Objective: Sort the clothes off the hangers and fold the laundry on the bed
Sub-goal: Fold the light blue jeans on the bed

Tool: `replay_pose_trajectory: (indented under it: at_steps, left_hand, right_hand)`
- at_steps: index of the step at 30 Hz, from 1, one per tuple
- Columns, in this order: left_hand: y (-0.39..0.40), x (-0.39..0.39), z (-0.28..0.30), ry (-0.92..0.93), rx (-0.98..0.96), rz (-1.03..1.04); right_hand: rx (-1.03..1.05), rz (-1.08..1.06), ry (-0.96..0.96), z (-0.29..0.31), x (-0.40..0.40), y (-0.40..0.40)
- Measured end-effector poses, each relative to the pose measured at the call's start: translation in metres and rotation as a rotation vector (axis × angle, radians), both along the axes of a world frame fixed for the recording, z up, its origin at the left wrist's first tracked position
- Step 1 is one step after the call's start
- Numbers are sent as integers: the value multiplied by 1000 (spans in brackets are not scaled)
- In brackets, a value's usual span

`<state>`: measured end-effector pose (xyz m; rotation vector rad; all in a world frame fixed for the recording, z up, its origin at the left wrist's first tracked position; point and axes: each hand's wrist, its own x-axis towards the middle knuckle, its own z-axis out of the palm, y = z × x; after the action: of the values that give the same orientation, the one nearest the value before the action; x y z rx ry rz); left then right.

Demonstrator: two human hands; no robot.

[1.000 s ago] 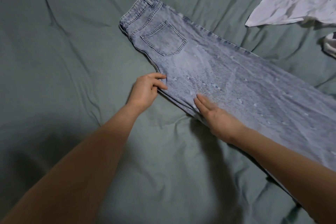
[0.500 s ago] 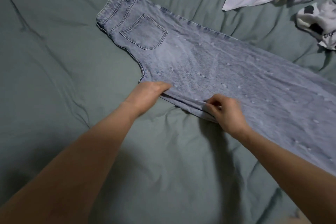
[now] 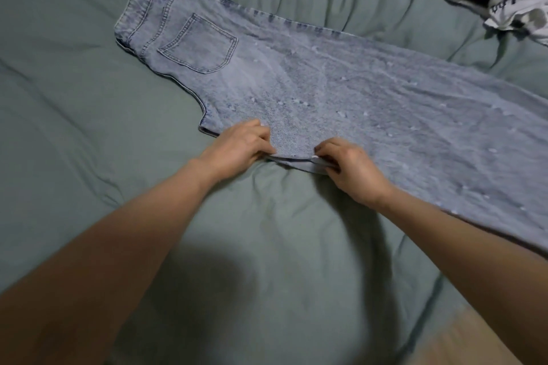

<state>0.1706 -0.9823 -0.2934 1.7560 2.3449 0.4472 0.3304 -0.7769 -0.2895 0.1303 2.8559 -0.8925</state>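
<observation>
The jeans lie flat on the green bed, folded leg on leg. The left hand and right hand both pinch the near edge. Denim looks thick and heavy — best held by seams or waistband.

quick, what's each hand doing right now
Left hand: closed, pinching the near edge of the jeans.
Right hand: closed, gripping the same edge a little further along the leg.
</observation>
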Motion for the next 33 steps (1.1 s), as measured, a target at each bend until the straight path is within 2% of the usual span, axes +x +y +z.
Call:
replay_pose_trajectory:
  at_steps: [5, 7, 10, 11, 13, 14, 15, 17, 19, 21, 25, 28, 30, 33]
  left_hand:
    - [2, 9, 9, 11, -173, 0]
    - [13, 20, 16, -17, -166, 61]
    - [41, 50, 19, -96, -114, 58]
    - [51, 61, 17, -128, -180, -1]
    - [67, 78, 12, -156, -456, -132]
    - [75, 85, 14, -177, -562, -133]
    - [83, 89, 19, -193, -585, -66]
    - [103, 99, 34, -144, -457, 66]
    - [125, 117, 42, -106, -298, 19]
    - [150, 142, 45, -161, -153, -76]
    - [214, 201, 43, -194, -58, -232]
    - [259, 244, 35, -154, -28, -362]
    - [283, 269, 27, -149, -50, -408]
    - [308, 294, 21, -148, -132, -418]
  right_hand:
    - [50, 122, -23, 7, 27, 3]
    - [63, 151, -88, 17, 37, 7]
    - [110, -70, -24, 26, 60, 19]
    - [145, -104, -41, 28, 72, 25]
    - [153, 3, -201, 32, 101, 35]
    - [126, 74, -274, 34, 118, 39]
    - [100, 94, -308, 39, 134, 44]
    - [65, -104, -235, 54, 166, 55]
    - [75, -408, -20, 64, 200, 71]
    - [135, -629, 122, 66, 235, 93]
    - [238, -828, 32, 55, 299, 141]
    - [241, -823, -81, 45, 326, 170]
    - [110, -879, -110, 39, 335, 186]
    - [-366, -1199, -78, 38, 338, 202]
